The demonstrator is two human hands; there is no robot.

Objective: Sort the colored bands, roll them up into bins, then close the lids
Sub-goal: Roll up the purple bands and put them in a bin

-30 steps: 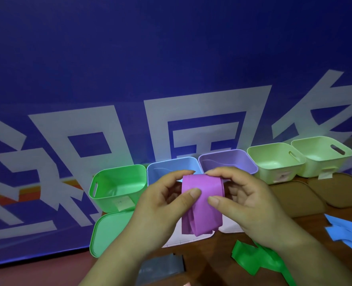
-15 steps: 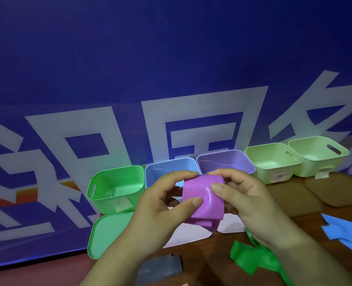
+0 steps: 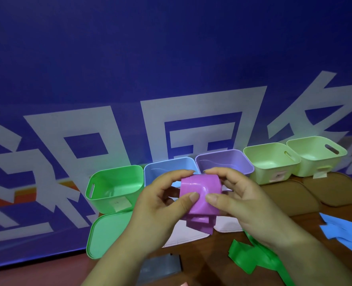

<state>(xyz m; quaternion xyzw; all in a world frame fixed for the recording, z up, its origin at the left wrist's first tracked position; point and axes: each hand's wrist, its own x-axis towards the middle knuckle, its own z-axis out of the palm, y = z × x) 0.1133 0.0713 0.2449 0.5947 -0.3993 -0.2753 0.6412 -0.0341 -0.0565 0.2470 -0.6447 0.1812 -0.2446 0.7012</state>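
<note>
Purple band (image 3: 199,195) folded into thick bundle, held in air above tabletop (image 3: 212,254), just before blue bin (image 3: 166,168) and purple bin (image 3: 224,162). Row with green bin (image 3: 117,188) and two pale green bins (image 3: 272,162) close along blue banner (image 3: 171,58) at far edge. Bare wood in near strip beside green band (image 3: 249,256). Grip of left hand (image 3: 160,211) and right hand (image 3: 245,203) both grasping bundle: thumbs pressed on front, fingers curled over top. Bins open-topped; green lid (image 3: 107,234), white lids (image 3: 183,234), brown lids (image 3: 290,197) flat before them. Blue band (image 3: 344,228) at right.
</note>
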